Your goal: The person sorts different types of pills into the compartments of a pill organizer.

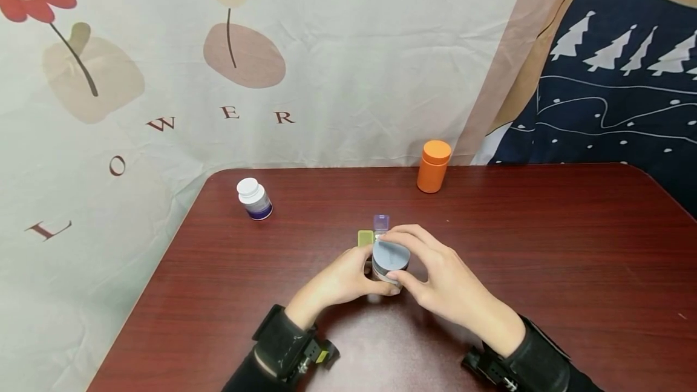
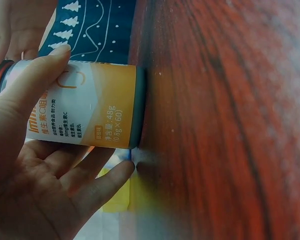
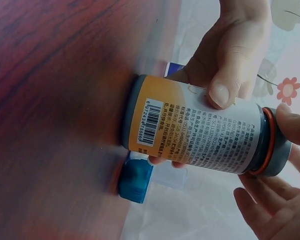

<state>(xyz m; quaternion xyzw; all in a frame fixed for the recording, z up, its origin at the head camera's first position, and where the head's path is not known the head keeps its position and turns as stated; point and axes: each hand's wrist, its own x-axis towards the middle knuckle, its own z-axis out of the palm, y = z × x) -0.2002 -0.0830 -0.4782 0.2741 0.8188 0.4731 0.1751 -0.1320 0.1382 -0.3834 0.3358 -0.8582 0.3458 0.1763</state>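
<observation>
A vitamin C tablet bottle [image 2: 112, 100] with an orange and white label stands upright, its base right at the tabletop. My left hand [image 1: 348, 278] grips the body, thumb on one side and fingers round the other. At the top, my right hand [image 1: 441, 274] holds the grey cap [image 1: 390, 254] between thumb and fingers. In the right wrist view, an orange ring shows at the cap's lower edge, and the cap sits on the bottle. Just behind the bottle are small coloured boxes, green [image 1: 366, 238] and purple [image 1: 381, 222], partly hidden; a teal box [image 3: 135, 180] shows in the right wrist view.
A white bottle [image 1: 254, 199] with a dark blue band stands at the back left of the reddish-brown table [image 1: 544, 247]. An orange bottle [image 1: 433, 168] stands near the back edge, right of centre. Behind the table hangs a flower-printed cloth [image 1: 354, 77].
</observation>
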